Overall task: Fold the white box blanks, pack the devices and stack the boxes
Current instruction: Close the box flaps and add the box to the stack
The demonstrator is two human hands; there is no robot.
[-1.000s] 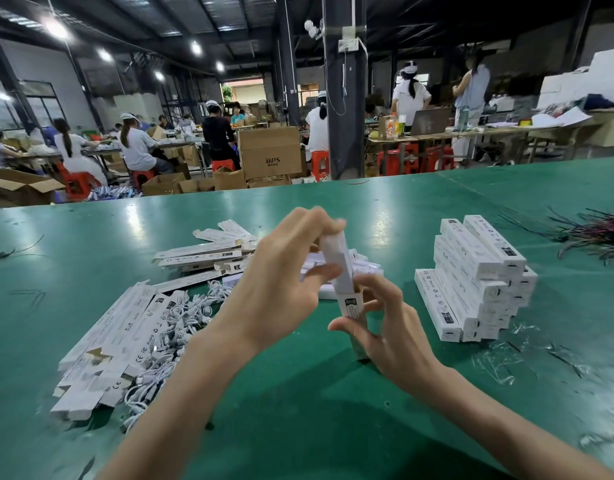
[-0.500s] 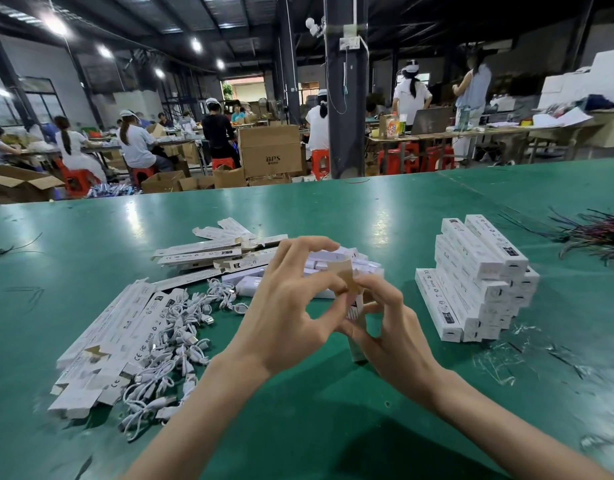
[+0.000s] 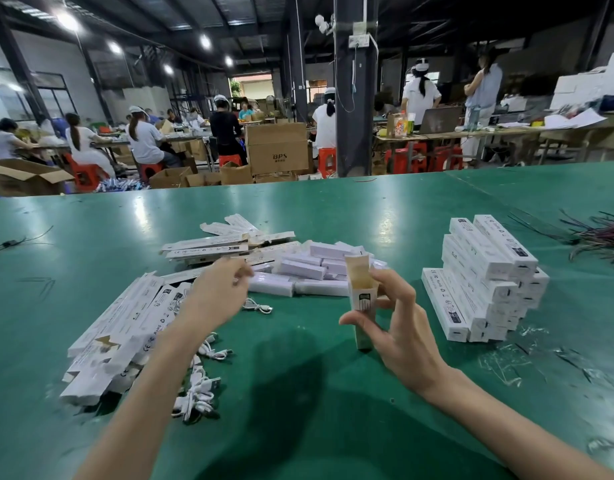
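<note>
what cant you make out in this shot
Head view, the only one:
The box in the right hand: contents hidden by its own walls.
The left hand: fingertips motion-blurred, so any grip cannot be told.
The cables: partly covered by the left forearm.
Print on the stack: too small to read.
The wires: cut off by the right edge.

Both bare forearms are stretched forward from the lower edge. The left grip (image 3: 218,296) is held palm down, its fingers loosely curled and blurred, with nothing seen in it. An upright box (image 3: 361,299) is pinched between the thumb and fingers of the right grip (image 3: 404,329).
</note>
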